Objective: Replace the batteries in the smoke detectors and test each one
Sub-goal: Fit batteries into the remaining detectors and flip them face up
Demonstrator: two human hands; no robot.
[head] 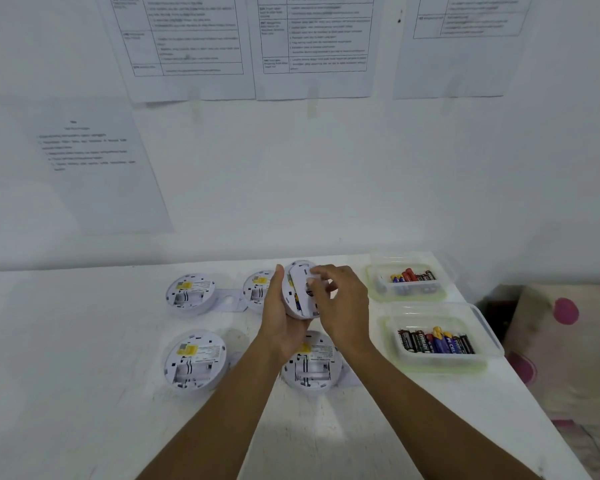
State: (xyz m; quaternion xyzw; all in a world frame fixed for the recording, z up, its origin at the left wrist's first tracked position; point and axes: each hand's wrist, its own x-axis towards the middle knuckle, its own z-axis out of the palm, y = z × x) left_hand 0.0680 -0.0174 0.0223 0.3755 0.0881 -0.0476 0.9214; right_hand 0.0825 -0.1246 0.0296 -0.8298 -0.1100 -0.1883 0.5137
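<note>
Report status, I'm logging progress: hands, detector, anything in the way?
Left hand grips smoke detector, raised on edge. Right hand pinches at its back. Other detectors lie back-up on table; nothing in the way.

Print on the wall sheets (187, 46) was too blurred to read; the top edge cut them off. The left hand (281, 320) hid part of a far detector (255, 289), the right hand (340, 306) part of the held detector (300, 289), the forearms (222, 410) part of a near detector (314, 370).
</note>
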